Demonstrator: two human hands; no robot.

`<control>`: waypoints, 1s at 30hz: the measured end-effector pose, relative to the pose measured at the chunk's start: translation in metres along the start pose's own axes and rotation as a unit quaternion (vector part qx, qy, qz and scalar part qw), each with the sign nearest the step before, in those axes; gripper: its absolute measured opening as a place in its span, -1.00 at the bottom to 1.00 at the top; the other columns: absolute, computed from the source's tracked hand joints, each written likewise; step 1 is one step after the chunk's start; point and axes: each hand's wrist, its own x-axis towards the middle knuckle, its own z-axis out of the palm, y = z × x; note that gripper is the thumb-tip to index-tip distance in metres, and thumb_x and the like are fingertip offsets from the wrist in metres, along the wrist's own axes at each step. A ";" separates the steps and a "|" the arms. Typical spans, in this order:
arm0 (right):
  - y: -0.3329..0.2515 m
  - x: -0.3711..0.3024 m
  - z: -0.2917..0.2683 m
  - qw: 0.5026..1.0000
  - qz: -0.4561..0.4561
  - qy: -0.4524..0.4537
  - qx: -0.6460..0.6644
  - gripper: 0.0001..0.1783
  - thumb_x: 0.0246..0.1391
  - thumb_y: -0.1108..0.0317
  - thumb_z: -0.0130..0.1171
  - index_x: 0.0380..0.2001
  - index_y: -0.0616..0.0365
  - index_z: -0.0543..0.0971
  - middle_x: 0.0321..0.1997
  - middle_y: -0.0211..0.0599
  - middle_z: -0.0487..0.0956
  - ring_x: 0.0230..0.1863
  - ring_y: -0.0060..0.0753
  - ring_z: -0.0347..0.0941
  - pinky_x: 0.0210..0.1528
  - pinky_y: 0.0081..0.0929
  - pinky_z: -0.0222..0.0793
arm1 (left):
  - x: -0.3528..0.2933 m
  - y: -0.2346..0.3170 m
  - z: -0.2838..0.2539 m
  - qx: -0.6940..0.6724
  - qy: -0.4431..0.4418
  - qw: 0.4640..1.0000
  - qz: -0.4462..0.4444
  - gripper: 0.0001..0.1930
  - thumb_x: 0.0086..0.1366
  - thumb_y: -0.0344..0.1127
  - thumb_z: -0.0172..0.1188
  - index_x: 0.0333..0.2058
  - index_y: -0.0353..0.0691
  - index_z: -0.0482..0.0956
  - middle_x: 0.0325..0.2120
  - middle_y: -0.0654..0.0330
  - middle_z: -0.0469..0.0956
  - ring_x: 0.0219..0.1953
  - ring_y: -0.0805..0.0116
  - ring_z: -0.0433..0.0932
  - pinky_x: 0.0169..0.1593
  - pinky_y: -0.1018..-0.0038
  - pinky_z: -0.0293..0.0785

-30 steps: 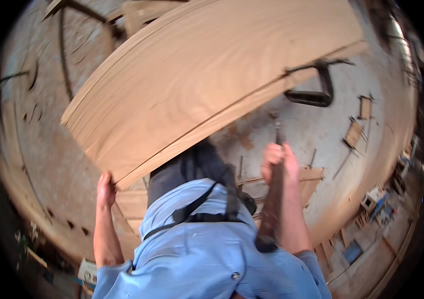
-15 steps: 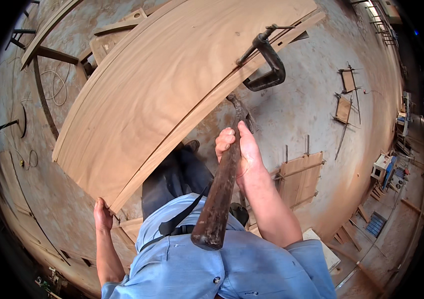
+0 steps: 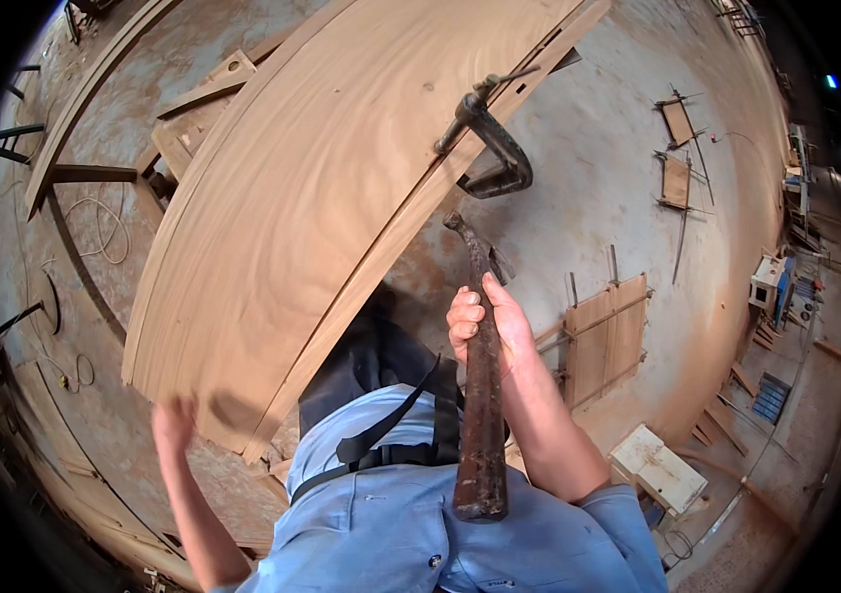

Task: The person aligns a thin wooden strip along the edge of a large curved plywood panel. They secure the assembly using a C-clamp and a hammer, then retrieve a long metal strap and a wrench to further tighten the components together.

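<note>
- Panel: in front of the body, slanting from lower left to the top of the view; a strip runs along its right edge.
- Right hand: fingers wrapped round the handle of the hammer; hammer head points away, apart from the panel.
- Left hand: blurred, at the panel's near end; nothing seen in it. Cannot tell how far the fingers are curled, or whether they touch wood.
- Clamp: mounted across the strip edge, frame out to the right.
- Done, as far as shows: strip lies along the edge, clamp is on. Left, by judgement: a dark line persists along the seam, so perhaps not fully closed; could be a groove.
- Farther, on the floor at right: a board assembly with bars across it; beyond, two small clamped pieces.
- Versus half a second ago: left hand off the near corner, now farther left; panel steeper in view; hammer nearer upright, same grip.
</note>
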 end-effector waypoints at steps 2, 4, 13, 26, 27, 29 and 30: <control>-0.001 0.002 0.004 0.999 0.018 -0.022 0.016 -0.55 0.32 -0.10 -0.08 -0.37 0.09 0.40 -0.54 -0.44 0.42 -0.59 -0.50 0.35 -0.55 -0.48 0.32 | 0.069 0.062 -0.040 -0.192 0.139 0.963 0.125 -0.65 0.31 -0.12 0.17 -0.20 -0.36 0.56 -0.43 -0.06 0.59 -0.33 -0.09 0.56 -0.24 0.21 0.46; -0.001 0.000 0.010 1.000 -0.009 0.022 -0.001 -0.54 0.32 -0.11 -0.09 -0.37 0.09 0.40 -0.53 -0.45 0.42 -0.59 -0.50 0.34 -0.55 -0.48 0.32 | 0.145 0.138 -0.074 -0.062 0.311 0.915 0.250 -0.58 0.29 -0.11 0.19 -0.01 -0.28 0.49 -0.04 -0.08 0.50 0.00 -0.05 0.47 0.03 0.20 0.40; 0.008 0.001 0.034 0.995 -0.015 0.090 0.030 -0.58 0.32 -0.08 -0.07 -0.40 0.04 0.38 -0.56 -0.47 0.38 -0.62 -0.52 0.31 -0.61 -0.51 0.26 | 0.261 0.305 -0.125 -0.085 0.134 0.976 0.152 -0.17 0.21 0.47 -0.11 -0.17 -0.34 0.55 -0.22 -0.25 0.58 -0.05 -0.17 0.53 0.02 0.11 0.41; 0.000 0.000 0.041 0.997 0.031 0.066 -0.004 -0.58 0.31 -0.10 -0.08 -0.37 0.04 0.38 -0.55 -0.51 0.38 -0.62 -0.55 0.29 -0.61 -0.52 0.23 | 0.257 0.303 -0.122 -0.061 0.154 0.976 0.142 -0.19 0.21 0.50 -0.15 -0.22 -0.28 0.53 -0.26 -0.23 0.59 -0.09 -0.18 0.55 -0.04 0.08 0.42; 0.001 0.003 0.040 0.997 0.017 0.074 -0.025 -0.61 0.30 -0.08 -0.04 -0.35 0.02 0.39 -0.56 -0.51 0.37 -0.63 -0.56 0.28 -0.62 -0.54 0.21 | 0.257 0.303 -0.122 -0.059 0.156 0.976 0.144 -0.19 0.21 0.50 -0.15 -0.22 -0.29 0.53 -0.26 -0.23 0.59 -0.09 -0.18 0.55 -0.04 0.07 0.42; -0.002 0.003 0.040 0.996 0.009 0.086 -0.013 -0.60 0.30 -0.08 -0.05 -0.34 0.03 0.40 -0.56 -0.50 0.38 -0.63 -0.55 0.28 -0.63 -0.53 0.21 | 0.256 0.302 -0.121 -0.055 0.164 0.974 0.146 -0.20 0.22 0.49 -0.15 -0.22 -0.29 0.52 -0.27 -0.23 0.59 -0.09 -0.19 0.55 -0.04 0.07 0.42; -0.006 0.000 0.040 0.997 0.020 0.070 0.003 -0.60 0.30 -0.09 -0.05 -0.33 0.03 0.41 -0.56 -0.50 0.38 -0.63 -0.55 0.28 -0.63 -0.53 0.21 | 0.256 0.302 -0.121 -0.062 0.162 0.974 0.143 -0.20 0.22 0.48 -0.15 -0.23 -0.29 0.52 -0.27 -0.22 0.59 -0.09 -0.19 0.55 -0.05 0.07 0.42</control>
